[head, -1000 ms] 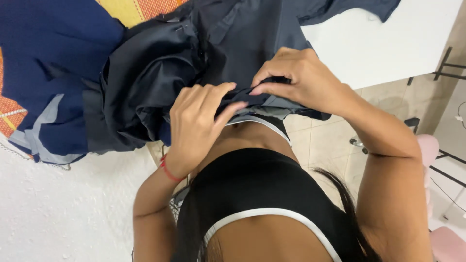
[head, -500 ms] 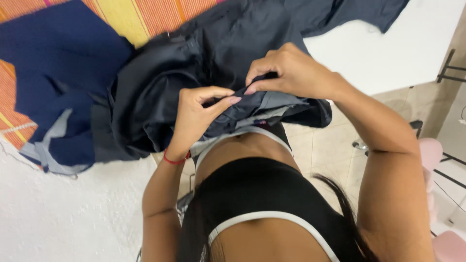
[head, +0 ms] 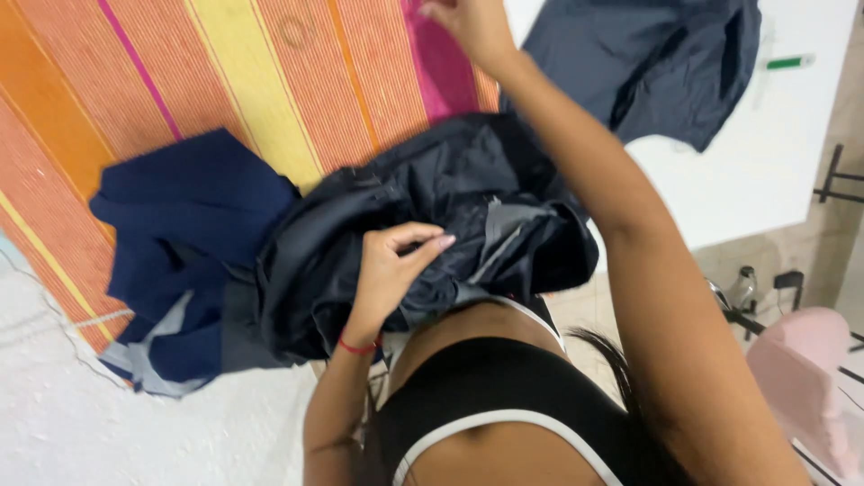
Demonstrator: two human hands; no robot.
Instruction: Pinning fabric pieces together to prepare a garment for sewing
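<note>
While the head view is looking down over the person's torso, the left hand (head: 391,270) is resting on a crumpled black garment (head: 423,216), its fingers (head: 430,241) curled and pinching a fold of the cloth near a grey lining patch. The garment is lying bunched at the near edge of the tabletop (head: 765,153), partly overhanging against the person's waist. The right hand (head: 472,22) is reaching across to the far side, over a striped cloth (head: 225,72); the frame edge is cutting off its fingers, so whether they are gripping or released cannot be told.

A navy garment (head: 189,225) is lying just beside the black one on the left, touching it, with pale lining showing at its lower edge. A dark grey garment (head: 657,63) is spreading out at the far right, well apart from the left hand, with a green marker (head: 790,62) beside it. Bare white tabletop is showing at the right corner. Tiled floor (head: 765,252) and a pink chair (head: 810,378) are lying beyond the right edge.
</note>
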